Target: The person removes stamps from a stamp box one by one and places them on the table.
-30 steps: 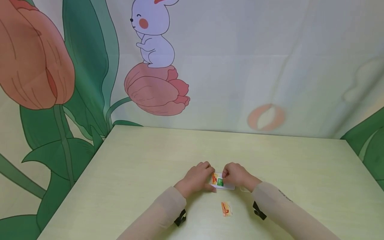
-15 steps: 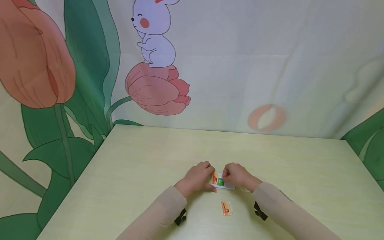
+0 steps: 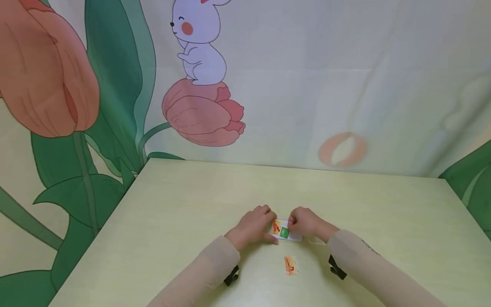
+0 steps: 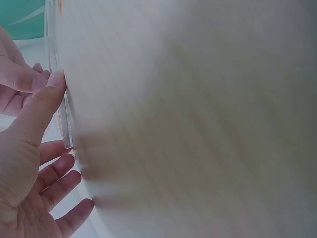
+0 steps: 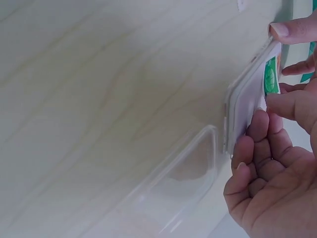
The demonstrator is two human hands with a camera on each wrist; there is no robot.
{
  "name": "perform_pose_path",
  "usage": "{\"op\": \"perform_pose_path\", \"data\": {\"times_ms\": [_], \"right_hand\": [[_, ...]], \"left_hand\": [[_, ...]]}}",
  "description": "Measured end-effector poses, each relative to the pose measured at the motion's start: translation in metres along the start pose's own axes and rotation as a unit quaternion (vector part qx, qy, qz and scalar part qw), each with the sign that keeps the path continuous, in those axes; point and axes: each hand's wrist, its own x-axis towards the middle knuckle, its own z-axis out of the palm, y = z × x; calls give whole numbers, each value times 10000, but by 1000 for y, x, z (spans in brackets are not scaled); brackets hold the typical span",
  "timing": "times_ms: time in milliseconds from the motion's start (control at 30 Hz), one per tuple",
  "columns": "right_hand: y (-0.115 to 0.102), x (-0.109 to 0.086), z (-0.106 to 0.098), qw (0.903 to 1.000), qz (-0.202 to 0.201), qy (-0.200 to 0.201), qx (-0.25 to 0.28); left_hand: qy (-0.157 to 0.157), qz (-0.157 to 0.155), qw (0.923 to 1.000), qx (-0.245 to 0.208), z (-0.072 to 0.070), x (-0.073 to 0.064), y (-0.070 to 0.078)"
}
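Note:
A flat white rectangular case (image 3: 293,237) with clear edges lies under both hands in the head view. An orange-and-yellow sticker (image 3: 276,227) sits on its left part, beside a small green sticker (image 3: 284,232). My left hand (image 3: 253,226) grips the case's left end, thumb at the near edge and fingers at the far side. Thumb and forefinger of my right hand (image 3: 307,222) pinch the green sticker by its edge, as the right wrist view shows. The other right fingers are curled beneath, close to the case's end.
A loose orange sticker (image 3: 290,265) lies on the table (image 3: 184,204) nearer to me. A clear plastic shell (image 5: 198,161) lies right of the case, partly behind the right wrist. Behind the table hangs a cloth (image 3: 284,85) printed with tulips and a rabbit.
My right fingertips have shifted very slightly to the right, and the green sticker looks a little more tilted. The left hand keeps its grip on the case; the head view has shifted slightly.

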Motion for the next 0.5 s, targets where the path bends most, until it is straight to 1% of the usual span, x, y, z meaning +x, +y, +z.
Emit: {"op": "perform_pose_path", "data": {"times_ms": [167, 267, 500], "right_hand": [[1, -4, -5, 10000, -5, -36, 71], [2, -6, -8, 9999, -93, -73, 122], [8, -8, -11, 9988, -182, -146, 428]], "left_hand": [[-31, -47, 10000, 31, 0, 2, 1], [-14, -46, 10000, 82, 0, 2, 1], [-47, -65, 10000, 21, 3, 4, -2]]}}
